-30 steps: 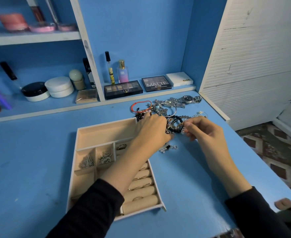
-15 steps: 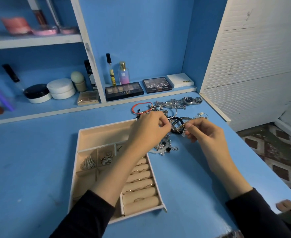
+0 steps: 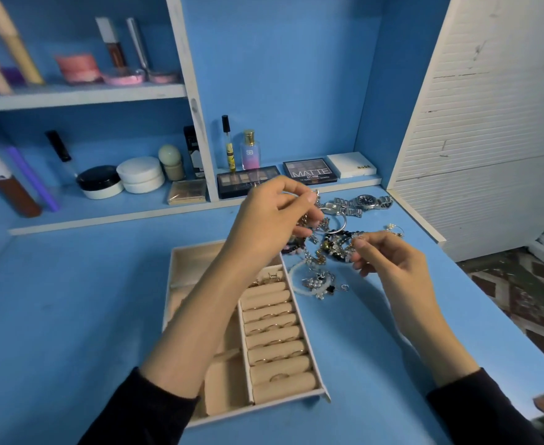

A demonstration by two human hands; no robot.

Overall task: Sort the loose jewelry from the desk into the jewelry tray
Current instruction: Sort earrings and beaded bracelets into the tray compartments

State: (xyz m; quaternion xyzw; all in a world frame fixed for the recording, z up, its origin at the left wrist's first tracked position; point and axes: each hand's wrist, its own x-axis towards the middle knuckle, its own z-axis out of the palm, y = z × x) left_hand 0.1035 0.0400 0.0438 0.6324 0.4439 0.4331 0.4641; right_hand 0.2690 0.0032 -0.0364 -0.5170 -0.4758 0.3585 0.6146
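Head view: two hands work a tangle of jewelry above a blue desk (image 3: 71, 316).

Left hand (image 3: 270, 220) pinches a silver chain (image 3: 312, 248) that dangles toward the loose jewelry pile (image 3: 325, 252); right hand (image 3: 389, 258) grips a beaded strand from that pile. At 12 o'clock of the pile sits a palette (image 3: 310, 171) printed "MATTE"; at 11 o'clock a bottle (image 3: 250, 150) marked "SB". Jewelry tray (image 3: 180, 268) lies at 7 o'clock, touching the pile's edge, rings in its rolls.
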